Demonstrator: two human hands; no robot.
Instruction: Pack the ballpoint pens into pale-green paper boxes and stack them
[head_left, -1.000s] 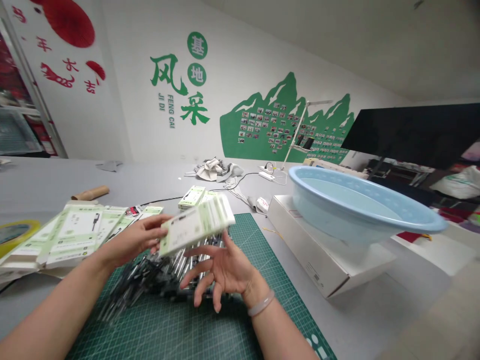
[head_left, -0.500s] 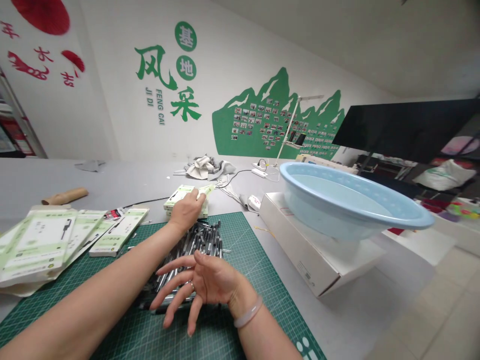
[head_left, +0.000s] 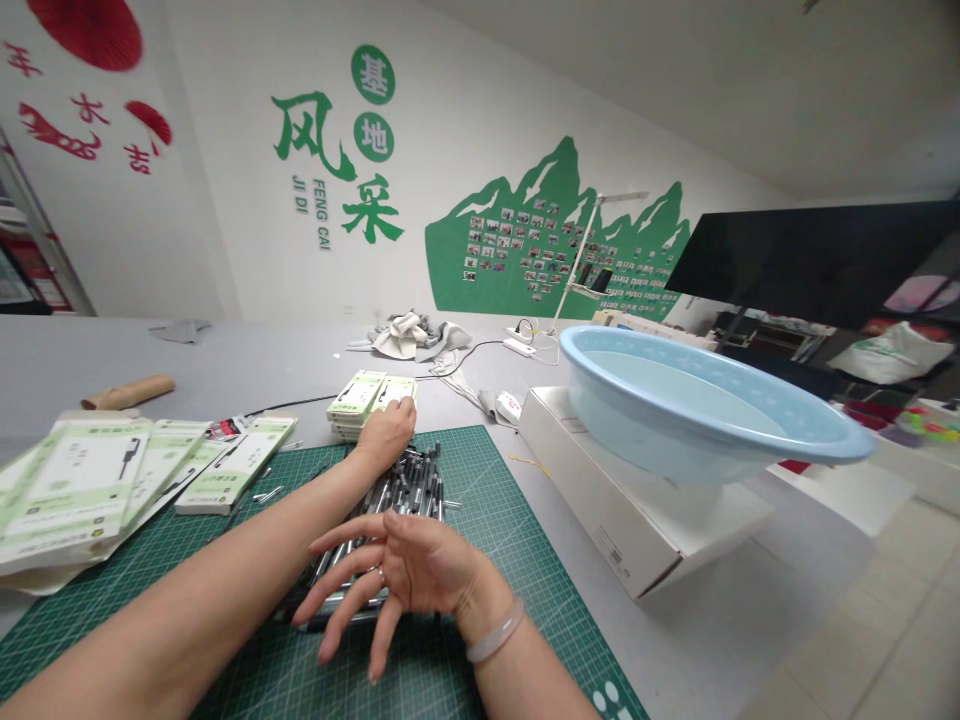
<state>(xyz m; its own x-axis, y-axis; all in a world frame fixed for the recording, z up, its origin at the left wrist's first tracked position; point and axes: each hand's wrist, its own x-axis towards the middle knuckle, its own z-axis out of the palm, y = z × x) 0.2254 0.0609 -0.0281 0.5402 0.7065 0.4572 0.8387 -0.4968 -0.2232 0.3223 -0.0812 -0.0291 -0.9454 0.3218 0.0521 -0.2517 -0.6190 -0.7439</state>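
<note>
My left hand reaches forward, its fingertips resting on the near edge of a small stack of green-and-white boxes at the far edge of the green cutting mat. Nothing is gripped in it. My right hand, with a pale bracelet on the wrist, hovers with spread fingers over the near end of a pile of dark pen-like sticks lying on the mat. It holds nothing.
Flat green-and-white packages lie spread at the left. A light blue basin sits on a white carton to the right. A cardboard tube, a heap of cloth and a power strip lie further back.
A second ago my left hand held a green-and-white box above the sticks. It set the box on the far stack and has drawn back slightly. My right hand stayed over the sticks.
</note>
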